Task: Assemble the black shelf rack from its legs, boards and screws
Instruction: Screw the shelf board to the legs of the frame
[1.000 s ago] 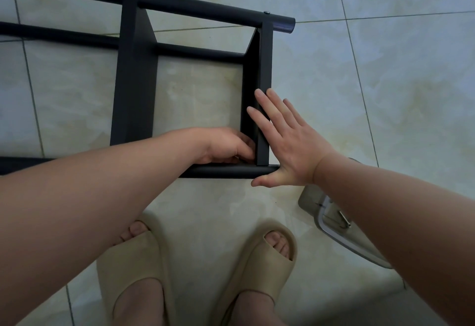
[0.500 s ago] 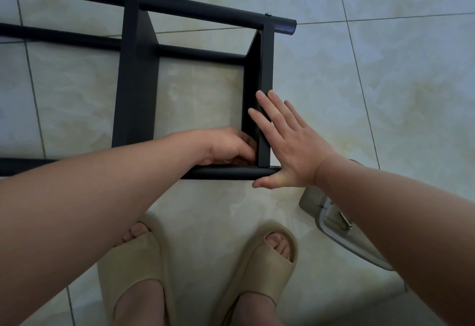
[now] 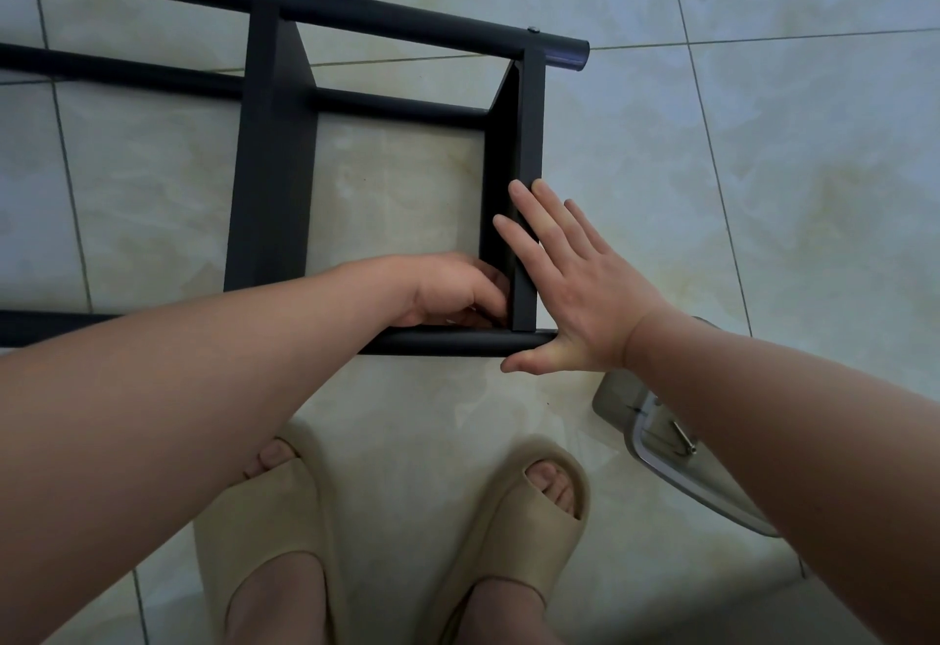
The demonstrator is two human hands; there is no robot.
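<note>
The black shelf rack (image 3: 274, 161) lies on its side on the tiled floor, its round legs running left to right. The end board (image 3: 526, 135) stands between the far leg (image 3: 356, 8) and the near leg (image 3: 447, 341). My right hand (image 3: 575, 283) lies flat with straight fingers against the outer face of that board, thumb at the near leg's end. My left hand (image 3: 452, 291) reaches into the inner corner where board and near leg meet, fingers curled; what they pinch is hidden. A second board (image 3: 272, 186) sits further left.
A clear lidded box (image 3: 661, 446) with a metal screw inside sits on the floor under my right forearm. My two feet in beige slippers (image 3: 513, 532) stand just below the rack. Open tiled floor lies to the right.
Almost nothing has moved. Both hands stay at the same corner of the rack; the view has shifted very slightly.
</note>
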